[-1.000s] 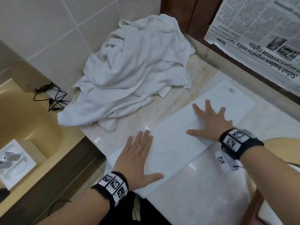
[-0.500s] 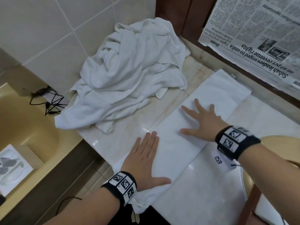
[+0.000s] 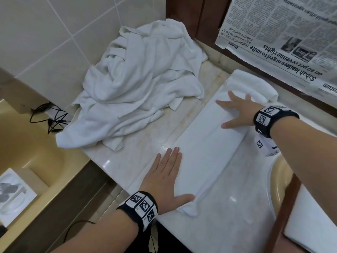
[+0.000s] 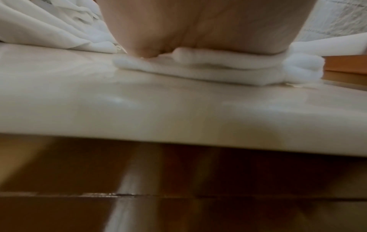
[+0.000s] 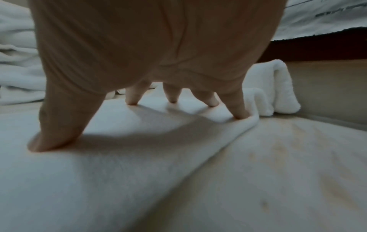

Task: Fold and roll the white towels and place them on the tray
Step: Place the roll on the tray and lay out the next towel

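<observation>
Left hand point(image 3: 165, 181) lies flat, fingers straight and together; right hand point(image 3: 237, 112) presses down, fingers spread.

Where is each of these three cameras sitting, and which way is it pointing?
Head: on the head, looking down at the counter; both forearms, left hand and right hand flat on the folded towel.
Left wrist: under the wrist, low along the counter; palm pressing the towel's edge.
Right wrist: under the wrist; spread fingertips on the towel.
All share that towel; the crumpled pile too.
</observation>
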`<state>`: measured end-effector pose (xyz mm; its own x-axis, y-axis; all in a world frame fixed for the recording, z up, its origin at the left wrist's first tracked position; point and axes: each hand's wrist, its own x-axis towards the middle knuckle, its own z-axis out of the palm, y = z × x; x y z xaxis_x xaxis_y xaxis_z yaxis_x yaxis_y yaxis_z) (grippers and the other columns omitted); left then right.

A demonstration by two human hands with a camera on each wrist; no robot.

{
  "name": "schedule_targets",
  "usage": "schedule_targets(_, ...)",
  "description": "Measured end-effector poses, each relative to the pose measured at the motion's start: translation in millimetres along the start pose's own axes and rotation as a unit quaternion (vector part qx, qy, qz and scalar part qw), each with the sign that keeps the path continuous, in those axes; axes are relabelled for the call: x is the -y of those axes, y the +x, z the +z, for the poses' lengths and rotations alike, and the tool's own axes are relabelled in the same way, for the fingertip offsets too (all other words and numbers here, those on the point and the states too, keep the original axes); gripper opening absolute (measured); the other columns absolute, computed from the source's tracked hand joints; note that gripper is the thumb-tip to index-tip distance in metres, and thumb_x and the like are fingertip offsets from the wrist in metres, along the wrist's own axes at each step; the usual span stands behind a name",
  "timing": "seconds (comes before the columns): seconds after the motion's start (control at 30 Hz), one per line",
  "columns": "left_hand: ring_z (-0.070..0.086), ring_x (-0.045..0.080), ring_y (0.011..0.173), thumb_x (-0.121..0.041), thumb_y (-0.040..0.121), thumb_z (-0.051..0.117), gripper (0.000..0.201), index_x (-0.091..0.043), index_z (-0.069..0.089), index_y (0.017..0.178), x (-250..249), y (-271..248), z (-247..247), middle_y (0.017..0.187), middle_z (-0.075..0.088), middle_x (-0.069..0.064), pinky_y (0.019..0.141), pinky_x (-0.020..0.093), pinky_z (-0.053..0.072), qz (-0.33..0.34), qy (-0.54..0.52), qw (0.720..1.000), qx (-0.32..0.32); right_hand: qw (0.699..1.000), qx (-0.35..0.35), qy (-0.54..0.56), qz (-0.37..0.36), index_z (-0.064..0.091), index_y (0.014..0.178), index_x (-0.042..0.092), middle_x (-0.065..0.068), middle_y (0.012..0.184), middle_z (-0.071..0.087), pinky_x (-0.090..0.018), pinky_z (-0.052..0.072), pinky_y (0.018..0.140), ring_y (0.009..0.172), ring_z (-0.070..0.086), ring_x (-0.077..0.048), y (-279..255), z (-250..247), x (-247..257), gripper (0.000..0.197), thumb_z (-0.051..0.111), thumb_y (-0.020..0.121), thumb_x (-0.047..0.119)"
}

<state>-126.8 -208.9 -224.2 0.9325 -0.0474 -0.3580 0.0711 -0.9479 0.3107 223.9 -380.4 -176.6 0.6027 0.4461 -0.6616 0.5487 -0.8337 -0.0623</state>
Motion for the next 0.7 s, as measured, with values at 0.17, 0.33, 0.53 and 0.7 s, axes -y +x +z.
schedule_targets(0.17,-0.036,0.018,0.149,-0.092,0.082,0.029,0.122,-0.012,-0.024,0.158,0.3,3.0,0.7,0.163,-0.038,0.001,0.125,0.048,-0.011,0.004,0.005,1.0,-0.002,0.998,-0.048,0.036,-0.017,0.002,0.149,0.071,0.017,0.167,-0.021,-0.072,0.013,0.119,0.153,-0.015,-0.045,-22.7,14.9,37.8,0.099,0.068,0.076,0.077)
schedule_targets(0.33,-0.035,0.015,0.15,-0.086,0.089,0.028,0.113,-0.014,-0.022,0.159,5.4,4.8,0.3,0.163,-0.037,-0.002,0.125,0.044,-0.012,0.012,-0.01,1.0,0.004,0.999,-0.007,0.004,-0.035,-0.001,0.145,0.073,0.024,0.163,-0.021,-0.07,0.024,0.116,0.151,-0.01,-0.049,-38.6,61.3,58.7,0.105,0.068,0.067,0.083)
schedule_targets(0.53,-0.005,0.01,0.157,-0.085,0.09,0.013,0.1,-0.019,0.002,0.164,16.8,-14.2,-3.1,0.17,-0.009,-0.008,0.128,0.036,0.009,-0.015,-0.053,0.998,-0.028,0.998,-0.037,0.028,-0.032,0.006,0.152,0.066,0.018,0.167,-0.017,-0.071,0.012,0.119,0.153,-0.012,-0.042,-31.0,43.7,40.4,0.108,0.072,0.068,0.08)
schedule_targets(0.7,0.05,0.019,0.132,-0.085,0.089,0.038,0.088,-0.02,0.051,0.147,24.7,-35.2,-0.3,0.151,0.05,0.001,0.105,0.039,0.049,0.025,-0.035,0.992,-0.115,0.988,-0.114,0.108,-0.007,0.014,0.157,0.055,0.008,0.171,-0.01,-0.057,0.011,0.125,0.156,-0.01,-0.037,-54.2,52.6,48.9,0.1,0.073,0.078,0.07)
